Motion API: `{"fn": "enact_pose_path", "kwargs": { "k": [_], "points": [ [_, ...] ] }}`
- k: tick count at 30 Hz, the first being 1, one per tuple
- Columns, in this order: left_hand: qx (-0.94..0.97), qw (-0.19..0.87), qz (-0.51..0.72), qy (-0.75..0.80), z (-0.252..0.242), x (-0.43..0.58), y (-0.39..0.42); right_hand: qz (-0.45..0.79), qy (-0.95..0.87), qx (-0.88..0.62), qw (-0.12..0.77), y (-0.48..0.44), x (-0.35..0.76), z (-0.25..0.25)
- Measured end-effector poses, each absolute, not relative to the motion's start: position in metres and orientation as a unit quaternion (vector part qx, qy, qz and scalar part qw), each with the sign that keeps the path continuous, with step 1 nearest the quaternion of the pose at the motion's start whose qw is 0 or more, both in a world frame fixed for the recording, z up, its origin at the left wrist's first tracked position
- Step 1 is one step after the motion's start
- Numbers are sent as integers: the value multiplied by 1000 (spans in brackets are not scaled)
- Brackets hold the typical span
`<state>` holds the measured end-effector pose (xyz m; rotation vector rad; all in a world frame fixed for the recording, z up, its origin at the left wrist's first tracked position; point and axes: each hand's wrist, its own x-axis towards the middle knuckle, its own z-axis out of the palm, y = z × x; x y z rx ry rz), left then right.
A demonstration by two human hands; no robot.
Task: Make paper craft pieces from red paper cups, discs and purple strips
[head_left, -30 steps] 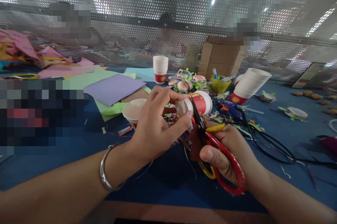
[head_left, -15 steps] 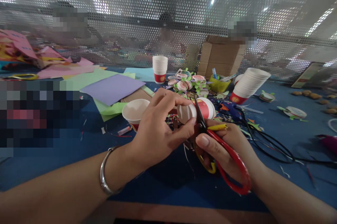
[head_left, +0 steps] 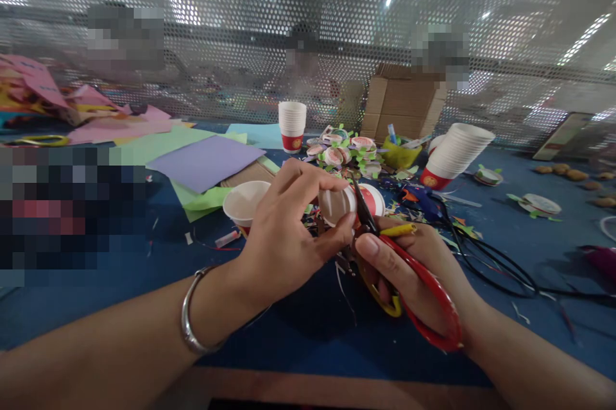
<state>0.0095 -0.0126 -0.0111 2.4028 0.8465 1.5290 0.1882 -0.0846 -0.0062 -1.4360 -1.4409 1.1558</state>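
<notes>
a slim silver bangle (head_left: 188, 326) circles the left wrist (head_left: 219, 301); forearms (head_left: 115, 333) sleeveless.

Count, kind by kind

Two hands in all: one left hand (head_left: 289, 237), one right hand (head_left: 443, 256). In the right hand, one pair of scissors (head_left: 366, 208). In the left hand, one held cup (head_left: 335, 206); just left of it, one separate cup (head_left: 246, 198). Two stacks of nested cups: one upright stack (head_left: 292, 128) beyond the left hand, one tilted stack (head_left: 455, 156) beyond the right. Beyond both hands, one heap of paper discs (head_left: 346, 148), too crowded to count. Right of the right hand, two loose discs (head_left: 539, 205) and at least five brown lumps (head_left: 576, 175). Beyond the right hand, one cardboard box (head_left: 404, 105).
</notes>
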Motion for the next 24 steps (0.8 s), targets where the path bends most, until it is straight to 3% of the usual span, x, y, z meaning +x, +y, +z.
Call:
{"fn": "enact_pose_path", "kwargs": {
  "k": [12,19,24],
  "points": [
    [811,95,519,251,-13,9,-13,454,-478,-634,405,-90,176,3],
    [696,370,553,271,-15,11,-6,380,-497,-632,457,-82,180,4],
    [630,497,546,240,-17,13,2,329,-524,-652,438,-71,193,2]
  ]
}}
